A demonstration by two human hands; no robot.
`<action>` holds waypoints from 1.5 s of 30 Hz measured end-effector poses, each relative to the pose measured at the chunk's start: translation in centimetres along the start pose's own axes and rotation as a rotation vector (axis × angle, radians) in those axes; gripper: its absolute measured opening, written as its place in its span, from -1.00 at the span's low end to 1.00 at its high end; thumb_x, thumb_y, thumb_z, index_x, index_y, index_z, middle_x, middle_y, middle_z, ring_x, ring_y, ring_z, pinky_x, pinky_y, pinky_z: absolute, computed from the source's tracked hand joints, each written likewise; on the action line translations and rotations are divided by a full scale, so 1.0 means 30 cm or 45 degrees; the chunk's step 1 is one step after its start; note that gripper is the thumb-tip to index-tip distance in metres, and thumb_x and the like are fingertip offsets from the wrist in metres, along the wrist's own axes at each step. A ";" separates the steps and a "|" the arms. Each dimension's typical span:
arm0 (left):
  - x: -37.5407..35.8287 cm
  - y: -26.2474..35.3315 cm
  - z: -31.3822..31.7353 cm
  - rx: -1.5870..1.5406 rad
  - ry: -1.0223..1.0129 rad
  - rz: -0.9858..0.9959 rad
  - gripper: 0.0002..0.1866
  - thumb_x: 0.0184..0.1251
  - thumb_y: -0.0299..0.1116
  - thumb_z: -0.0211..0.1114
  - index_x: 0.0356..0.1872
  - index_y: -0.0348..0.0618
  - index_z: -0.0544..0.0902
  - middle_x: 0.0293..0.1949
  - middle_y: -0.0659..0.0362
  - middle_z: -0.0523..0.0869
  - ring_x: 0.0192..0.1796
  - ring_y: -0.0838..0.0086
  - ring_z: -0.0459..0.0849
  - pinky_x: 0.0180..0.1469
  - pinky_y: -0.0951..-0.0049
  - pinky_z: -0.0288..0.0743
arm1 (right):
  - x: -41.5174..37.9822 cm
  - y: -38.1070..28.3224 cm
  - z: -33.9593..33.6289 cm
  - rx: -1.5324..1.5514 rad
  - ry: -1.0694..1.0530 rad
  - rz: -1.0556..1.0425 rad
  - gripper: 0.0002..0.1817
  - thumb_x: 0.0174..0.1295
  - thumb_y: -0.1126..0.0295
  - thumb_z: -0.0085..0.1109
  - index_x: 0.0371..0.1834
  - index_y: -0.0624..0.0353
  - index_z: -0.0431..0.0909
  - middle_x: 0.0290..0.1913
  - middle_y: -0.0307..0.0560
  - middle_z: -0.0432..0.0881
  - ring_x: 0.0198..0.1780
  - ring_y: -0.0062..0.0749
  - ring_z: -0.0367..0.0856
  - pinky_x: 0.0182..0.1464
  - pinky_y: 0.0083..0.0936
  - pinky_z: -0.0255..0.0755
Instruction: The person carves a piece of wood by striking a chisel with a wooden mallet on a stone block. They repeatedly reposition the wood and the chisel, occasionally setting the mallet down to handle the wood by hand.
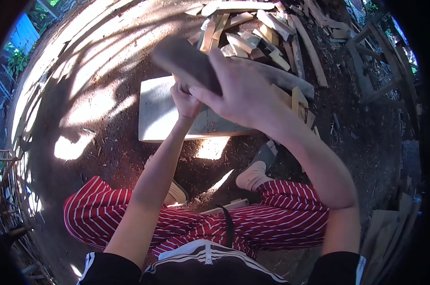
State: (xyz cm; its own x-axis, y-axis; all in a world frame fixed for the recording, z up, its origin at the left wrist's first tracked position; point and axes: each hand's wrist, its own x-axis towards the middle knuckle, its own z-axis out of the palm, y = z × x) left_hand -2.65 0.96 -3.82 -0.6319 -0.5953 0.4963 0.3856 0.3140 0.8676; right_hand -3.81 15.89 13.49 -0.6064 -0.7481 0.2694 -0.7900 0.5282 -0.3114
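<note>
My right hand (243,90) grips a dark brown wooden block (184,59), with the thumb along its lower side and fingers over the far side. The block is slightly blurred and hangs above my left hand (186,102). My left hand is closed in a fist over a thick, pale grey wooden slab (160,109); whatever it holds is hidden by the block and the fingers. The slab lies on the ground in front of my feet, partly in sunlight. A thin dark line runs across its top beside my left hand.
Behind the slab lies a heap of split wood pieces (248,42). A long curved strip (310,52) stretches along the heap's right side. Wooden framing (381,71) stands at the far right, boards (386,228) at lower right. My striped legs (272,213) flank the near ground.
</note>
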 end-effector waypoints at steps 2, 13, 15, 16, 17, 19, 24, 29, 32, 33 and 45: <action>0.017 0.003 0.017 0.058 0.080 0.146 -0.80 0.10 -0.39 0.36 -0.53 -0.23 0.51 -0.62 0.31 0.56 -0.50 0.69 0.48 -0.44 0.54 0.37 | 0.016 0.033 -0.018 0.049 0.131 0.004 -0.41 0.32 -0.02 0.16 0.05 0.37 0.37 -0.40 0.10 0.67 -0.48 -0.19 0.71 -0.41 -0.42 0.58; -0.011 -0.063 -0.012 -0.156 -0.167 -0.071 -0.73 0.01 -0.34 0.47 -0.48 -0.27 0.53 -0.53 0.26 0.63 -0.40 0.67 0.53 -0.32 0.55 0.45 | 0.007 -0.027 -0.105 0.182 0.086 -0.023 -0.37 0.23 0.01 0.23 0.00 0.43 0.33 -0.52 0.16 0.66 -0.48 -0.02 0.74 -0.44 -0.17 0.62; 0.002 -0.010 -0.005 -0.097 -0.164 -0.140 -0.70 0.01 -0.31 0.47 -0.41 -0.30 0.55 -0.53 0.24 0.63 -0.39 0.66 0.55 -0.30 0.53 0.47 | 0.021 -0.047 -0.131 0.401 0.391 -0.159 -0.42 0.20 0.02 0.27 -0.07 0.38 0.36 -0.51 0.17 0.65 -0.51 0.04 0.70 -0.41 -0.10 0.60; 0.004 0.006 -0.001 -0.078 -0.152 -0.212 -0.68 0.01 -0.30 0.47 -0.39 -0.31 0.55 -0.52 0.24 0.63 -0.38 0.66 0.55 -0.29 0.52 0.47 | 0.036 -0.035 -0.123 0.381 0.599 -0.343 -0.44 0.17 0.03 0.29 -0.10 0.34 0.37 -0.54 0.14 0.64 -0.54 0.06 0.68 -0.44 -0.11 0.59; -0.005 0.003 0.026 -0.082 -0.148 -0.208 -0.68 0.01 -0.30 0.47 -0.39 -0.31 0.55 -0.52 0.24 0.63 -0.38 0.66 0.55 -0.29 0.52 0.47 | 0.011 -0.041 -0.102 0.358 0.498 -0.216 -0.45 0.17 0.03 0.29 -0.11 0.33 0.38 -0.53 0.14 0.64 -0.52 0.06 0.68 -0.42 -0.12 0.59; -0.009 0.010 0.095 0.241 0.326 0.014 -0.64 0.01 -0.27 0.48 -0.35 -0.33 0.56 -0.48 0.22 0.67 -0.36 0.66 0.56 -0.29 0.52 0.48 | -0.013 -0.032 -0.070 0.327 0.425 -0.105 -0.45 0.16 0.03 0.30 -0.11 0.33 0.39 -0.53 0.14 0.64 -0.51 0.05 0.69 -0.40 -0.12 0.60; -0.001 0.092 0.010 -0.243 -0.047 -0.218 -0.74 0.07 -0.35 0.41 -0.37 -0.32 0.55 -0.53 0.27 0.62 -0.39 0.64 0.56 -0.32 0.52 0.47 | 0.011 -0.019 -0.106 0.372 0.376 -0.084 -0.42 0.18 -0.04 0.25 -0.05 0.29 0.39 -0.52 0.10 0.66 -0.48 0.02 0.72 -0.34 -0.10 0.61; -0.020 -0.041 -0.020 0.035 -0.056 0.080 -0.70 0.05 -0.33 0.39 -0.29 -0.33 0.56 -0.40 0.15 0.69 -0.33 0.53 0.63 -0.29 0.47 0.48 | -0.023 0.015 -0.005 -0.039 0.004 0.044 -0.42 0.26 -0.10 0.15 -0.07 0.29 0.46 -0.50 0.03 0.70 -0.42 -0.09 0.77 -0.24 -0.16 0.66; -0.004 0.097 -0.007 -0.059 -0.088 -0.001 -0.70 0.03 -0.32 0.41 -0.31 -0.33 0.57 -0.38 0.15 0.70 -0.31 0.56 0.63 -0.27 0.48 0.49 | 0.009 -0.036 -0.150 0.140 -0.063 0.126 -0.43 0.24 -0.11 0.17 -0.11 0.28 0.48 -0.53 0.01 0.69 -0.47 -0.10 0.75 -0.31 -0.17 0.65; -0.007 0.104 -0.017 -0.051 -0.129 -0.220 -0.70 0.02 -0.33 0.42 -0.34 -0.34 0.58 -0.36 0.16 0.71 -0.29 0.58 0.62 -0.25 0.49 0.50 | 0.024 -0.025 -0.122 0.338 0.332 -0.071 -0.44 0.22 -0.09 0.20 -0.08 0.26 0.48 -0.58 0.00 0.66 -0.53 -0.11 0.72 -0.40 -0.21 0.63; -0.005 0.106 -0.059 -0.181 -0.194 -0.342 -0.87 0.12 -0.45 0.32 -0.43 -0.23 0.53 -0.60 0.28 0.57 -0.62 0.64 0.54 -0.57 0.58 0.41 | 0.014 -0.008 -0.101 0.528 0.179 0.025 -0.37 0.22 -0.18 0.14 -0.03 0.24 0.42 -0.55 -0.09 0.66 -0.48 -0.21 0.73 -0.29 -0.25 0.60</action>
State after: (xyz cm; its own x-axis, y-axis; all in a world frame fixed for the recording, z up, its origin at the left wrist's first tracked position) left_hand -0.14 0.74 -1.21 -0.8127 -0.5221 0.2585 0.2747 0.0480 0.9603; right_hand -4.15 16.67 16.43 -0.6501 -0.6625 0.3722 -0.6923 0.3146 -0.6494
